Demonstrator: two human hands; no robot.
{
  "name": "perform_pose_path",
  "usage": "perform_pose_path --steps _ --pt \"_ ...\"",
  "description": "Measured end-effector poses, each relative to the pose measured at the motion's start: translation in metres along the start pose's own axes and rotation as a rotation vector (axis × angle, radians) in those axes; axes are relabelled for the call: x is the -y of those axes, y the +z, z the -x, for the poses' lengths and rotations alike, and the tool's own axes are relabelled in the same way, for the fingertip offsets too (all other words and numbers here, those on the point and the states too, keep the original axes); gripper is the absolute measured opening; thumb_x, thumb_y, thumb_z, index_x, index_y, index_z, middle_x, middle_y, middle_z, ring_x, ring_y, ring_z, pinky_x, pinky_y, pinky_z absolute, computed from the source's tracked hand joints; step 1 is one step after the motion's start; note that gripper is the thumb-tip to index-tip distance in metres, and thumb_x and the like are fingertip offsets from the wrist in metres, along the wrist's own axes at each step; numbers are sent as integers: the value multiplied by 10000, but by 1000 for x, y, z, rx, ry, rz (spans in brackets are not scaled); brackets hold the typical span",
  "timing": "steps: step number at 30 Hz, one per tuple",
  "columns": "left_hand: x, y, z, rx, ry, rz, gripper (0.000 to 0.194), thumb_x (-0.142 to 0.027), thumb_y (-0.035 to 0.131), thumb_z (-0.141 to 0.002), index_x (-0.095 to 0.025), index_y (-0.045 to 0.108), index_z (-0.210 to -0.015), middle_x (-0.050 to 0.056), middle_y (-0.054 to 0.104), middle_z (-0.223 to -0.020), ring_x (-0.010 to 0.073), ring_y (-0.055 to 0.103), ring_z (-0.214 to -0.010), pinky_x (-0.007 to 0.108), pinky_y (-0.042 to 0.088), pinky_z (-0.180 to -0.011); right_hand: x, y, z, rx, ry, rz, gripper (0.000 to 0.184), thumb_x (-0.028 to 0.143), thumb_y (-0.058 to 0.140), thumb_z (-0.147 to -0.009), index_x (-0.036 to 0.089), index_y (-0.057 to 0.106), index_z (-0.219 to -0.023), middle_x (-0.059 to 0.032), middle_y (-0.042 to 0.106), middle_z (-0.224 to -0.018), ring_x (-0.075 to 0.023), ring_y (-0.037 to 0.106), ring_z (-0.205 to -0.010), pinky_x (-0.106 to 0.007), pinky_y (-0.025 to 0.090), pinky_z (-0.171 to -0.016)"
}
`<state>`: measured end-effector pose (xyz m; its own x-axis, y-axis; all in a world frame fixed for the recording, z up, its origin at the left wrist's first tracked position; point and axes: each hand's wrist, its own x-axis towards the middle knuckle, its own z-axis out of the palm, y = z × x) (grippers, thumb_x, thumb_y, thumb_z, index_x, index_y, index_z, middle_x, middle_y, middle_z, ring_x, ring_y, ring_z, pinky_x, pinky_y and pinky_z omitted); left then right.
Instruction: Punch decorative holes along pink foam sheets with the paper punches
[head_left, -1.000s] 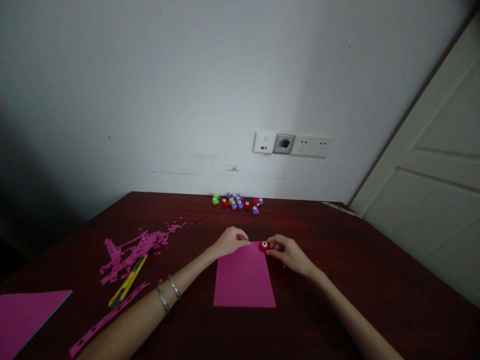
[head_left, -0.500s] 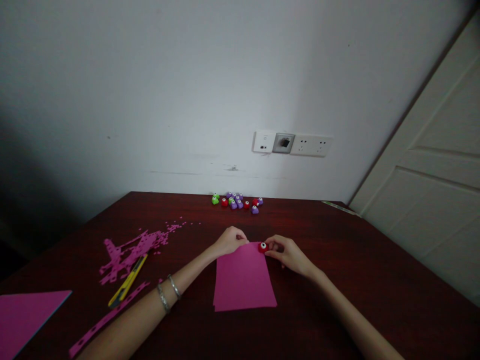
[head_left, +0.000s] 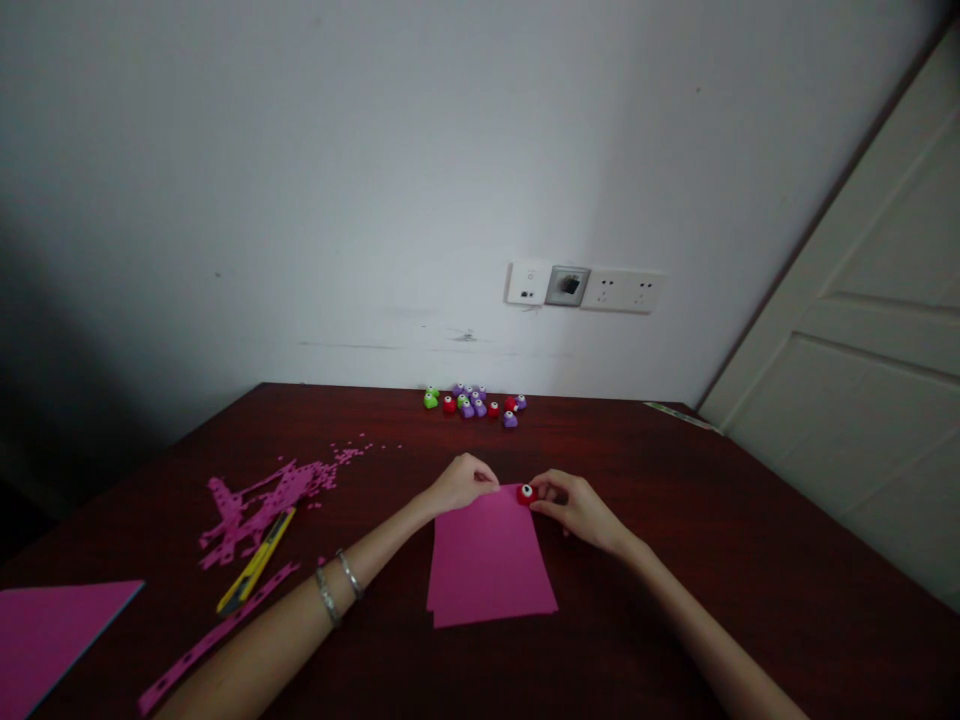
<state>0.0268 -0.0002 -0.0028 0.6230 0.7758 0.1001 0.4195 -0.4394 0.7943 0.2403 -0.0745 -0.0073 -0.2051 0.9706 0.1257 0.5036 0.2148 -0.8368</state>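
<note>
Pink paper sheets (head_left: 487, 560), at least two and slightly offset, lie in front of me on the dark table. My left hand (head_left: 461, 484) pinches the top edge of the paper near its middle. My right hand (head_left: 574, 508) has thumb and fingers closed on a small red craft punch (head_left: 526, 494) with a round white button. The punch sits at the paper's top right corner; whether the paper is inside its slot is hidden.
Several green, red and purple punches (head_left: 478, 405) stand by the wall. Pink scraps and confetti (head_left: 289, 490), a yellow utility knife (head_left: 257, 565) and a punched pink strip (head_left: 214, 640) lie left. Another pink sheet (head_left: 60, 640) is at the lower left. Wall sockets (head_left: 619, 290) are above.
The paper's lower edge has swung slightly down and to the right. My left hand's fingertips have shifted a little to the right. My right hand and the red punch have stayed in place.
</note>
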Motion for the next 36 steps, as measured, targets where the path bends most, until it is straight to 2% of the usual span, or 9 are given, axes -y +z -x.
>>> perform_pose_path --steps 16,28,36 --pt "-3 -2 0 3 27 21 201 -218 551 -705 -114 712 -767 60 695 -733 156 604 -678 238 428 -629 2 -3 1 16 -10 20 251 364 626 -729 175 613 -894 -4 516 -732 -124 503 -620 -156 408 -316" --pt "-1 -2 0 3 30 38 200 -216 548 -704 -111 708 -762 59 692 -724 150 602 -663 227 424 -610 4 -5 1 15 -41 52 244 361 627 -733 182 626 -900 -10 536 -751 -118 510 -646 -161 419 -391" --pt "2 -3 -3 4 28 53 200 -223 548 -705 -118 708 -764 50 691 -717 149 604 -662 225 427 -606 8 -8 3 21 -46 57 225 337 635 -728 187 629 -895 -10 533 -751 -118 500 -646 -161 418 -389"
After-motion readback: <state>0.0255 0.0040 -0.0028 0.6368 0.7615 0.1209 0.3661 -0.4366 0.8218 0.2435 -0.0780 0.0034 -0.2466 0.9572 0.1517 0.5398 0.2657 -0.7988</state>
